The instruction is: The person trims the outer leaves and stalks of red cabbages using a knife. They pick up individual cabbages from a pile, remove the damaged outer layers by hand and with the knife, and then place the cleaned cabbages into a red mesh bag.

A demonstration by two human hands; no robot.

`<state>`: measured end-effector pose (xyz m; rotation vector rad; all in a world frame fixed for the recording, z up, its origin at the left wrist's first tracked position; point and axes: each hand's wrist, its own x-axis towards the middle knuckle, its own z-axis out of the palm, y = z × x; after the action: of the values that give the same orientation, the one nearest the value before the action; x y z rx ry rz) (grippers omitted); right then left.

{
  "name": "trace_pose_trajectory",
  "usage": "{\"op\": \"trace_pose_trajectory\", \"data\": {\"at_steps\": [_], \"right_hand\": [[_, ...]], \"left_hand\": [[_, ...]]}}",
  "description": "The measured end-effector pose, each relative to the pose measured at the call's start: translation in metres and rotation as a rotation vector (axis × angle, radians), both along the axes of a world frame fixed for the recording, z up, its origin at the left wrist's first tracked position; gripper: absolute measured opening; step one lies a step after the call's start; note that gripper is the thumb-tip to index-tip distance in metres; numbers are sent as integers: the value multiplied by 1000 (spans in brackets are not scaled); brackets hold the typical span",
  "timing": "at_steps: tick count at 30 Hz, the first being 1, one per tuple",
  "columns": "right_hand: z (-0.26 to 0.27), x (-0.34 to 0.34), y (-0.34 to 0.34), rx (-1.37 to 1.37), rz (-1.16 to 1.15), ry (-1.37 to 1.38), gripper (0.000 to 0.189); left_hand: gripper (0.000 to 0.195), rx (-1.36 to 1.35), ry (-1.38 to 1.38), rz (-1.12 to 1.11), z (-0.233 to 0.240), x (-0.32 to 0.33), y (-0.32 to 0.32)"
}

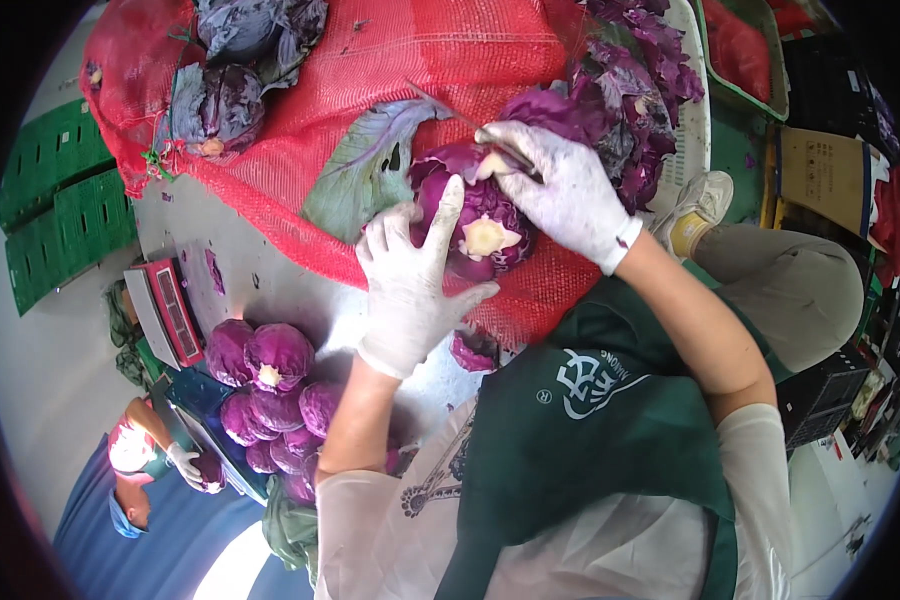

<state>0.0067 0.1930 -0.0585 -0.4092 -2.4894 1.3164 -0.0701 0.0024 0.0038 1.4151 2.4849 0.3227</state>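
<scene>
A red cabbage (480,201) lies on red mesh sacking with its pale cut stem end facing up. My left hand (412,277), in a white glove, steadies its near left side with fingers spread, the index finger lying over the top. My gloved right hand (562,176) grips a knife (444,106) whose thin blade points to the far left. Its thumb and fingers also touch the pale base of an outer leaf at the cabbage's far side. A large grey-green leaf (364,165) lies to the left of the cabbage.
Loose purple leaves (630,112) heap in a white crate (697,127) at right. Untrimmed cabbages (229,105) lie on the mesh sack (390,45). Trimmed cabbages (277,409) are piled at lower left, near a co-worker (139,442) holding one. Green crates (64,195) stand far left.
</scene>
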Motion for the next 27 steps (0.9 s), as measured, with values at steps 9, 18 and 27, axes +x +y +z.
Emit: {"op": "trace_pose_trajectory", "data": {"at_steps": [9, 18, 27], "right_hand": [[-10, 6, 23, 95, -229, -83, 59], [19, 52, -19, -3, -41, -193, 35], [22, 64, -42, 205, -75, -160, 64]], "left_hand": [[108, 524, -315, 205, -42, -4, -1], [119, 181, -232, 159, -17, 6, 15], [108, 459, -270, 296, -38, 24, 24]]}}
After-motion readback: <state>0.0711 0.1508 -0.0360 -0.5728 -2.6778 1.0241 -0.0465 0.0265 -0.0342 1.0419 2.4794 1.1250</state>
